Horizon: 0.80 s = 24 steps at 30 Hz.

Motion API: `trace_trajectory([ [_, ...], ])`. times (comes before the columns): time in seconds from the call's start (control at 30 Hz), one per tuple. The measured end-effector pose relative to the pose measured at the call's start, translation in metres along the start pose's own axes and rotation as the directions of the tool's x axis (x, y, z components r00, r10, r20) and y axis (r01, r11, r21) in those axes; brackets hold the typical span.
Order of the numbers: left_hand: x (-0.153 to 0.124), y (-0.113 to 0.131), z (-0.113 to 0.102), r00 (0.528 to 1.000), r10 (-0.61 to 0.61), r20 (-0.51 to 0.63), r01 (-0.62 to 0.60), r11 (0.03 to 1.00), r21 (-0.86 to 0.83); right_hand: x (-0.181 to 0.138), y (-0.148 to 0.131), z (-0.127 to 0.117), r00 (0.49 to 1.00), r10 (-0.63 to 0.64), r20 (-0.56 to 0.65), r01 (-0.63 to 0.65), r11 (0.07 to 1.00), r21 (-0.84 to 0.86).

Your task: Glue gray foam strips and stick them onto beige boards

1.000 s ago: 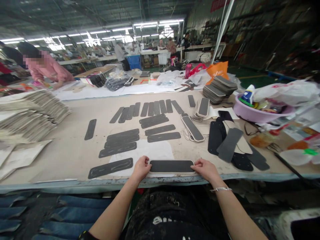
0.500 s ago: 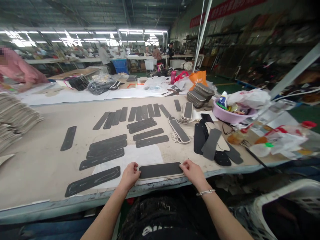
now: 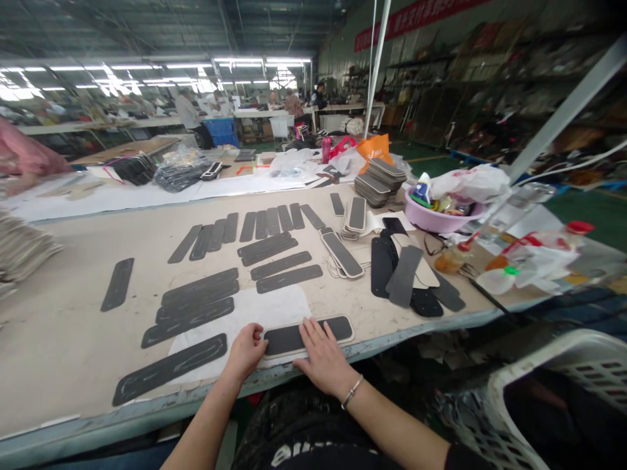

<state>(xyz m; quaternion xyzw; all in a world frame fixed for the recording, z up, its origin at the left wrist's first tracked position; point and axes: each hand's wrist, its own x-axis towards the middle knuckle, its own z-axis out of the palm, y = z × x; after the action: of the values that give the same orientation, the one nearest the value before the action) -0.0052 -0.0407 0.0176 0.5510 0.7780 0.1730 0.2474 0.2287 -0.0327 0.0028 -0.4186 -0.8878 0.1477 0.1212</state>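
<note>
Near the table's front edge lies a long dark grey panel with rounded corners on a pale, slightly larger backing [image 3: 284, 339]. At its left end my left hand [image 3: 247, 351] has curled fingers, with thumb and fingertips gripping the edge. My right hand [image 3: 322, 356] rests flat across the panel's middle, fingers stretched out and covering part of it. A white sheet [image 3: 281, 303] lies just behind. To the left, a separate dark strip [image 3: 171, 369] with glossy streaks lies partly on that sheet; several similar strips [image 3: 198, 294] lie beyond it.
At right are bordered panels [image 3: 343, 253], loose black and grey pieces [image 3: 405, 277], a panel stack [image 3: 379, 183] and a purple basin [image 3: 441, 220]. Bottles and plastic bags [image 3: 543, 251] crowd the right end. A white plastic basket [image 3: 548, 349] stands below. A co-worker's pink sleeve [image 3: 32, 150] shows far left.
My right hand has left the panel's right end and moved left, opening flat onto its middle. My left hand stays at the left end. The view has shifted slightly right.
</note>
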Motion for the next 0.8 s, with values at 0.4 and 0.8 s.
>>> trace_trajectory([
  [0.4, -0.028, -0.002, 0.012, 0.929, 0.148, -0.34, -0.141, 0.989, 0.046, -0.023, 0.061, 0.005, 0.989, 0.089, -0.115, -0.112, 0.971, -0.211],
  [0.8, -0.052, 0.076, 0.057, 0.816, 0.562, 0.136, -0.571, 0.748, 0.338, -0.026, 0.071, 0.019, 0.984, -0.005, -0.179, -0.043, 0.964, -0.263],
])
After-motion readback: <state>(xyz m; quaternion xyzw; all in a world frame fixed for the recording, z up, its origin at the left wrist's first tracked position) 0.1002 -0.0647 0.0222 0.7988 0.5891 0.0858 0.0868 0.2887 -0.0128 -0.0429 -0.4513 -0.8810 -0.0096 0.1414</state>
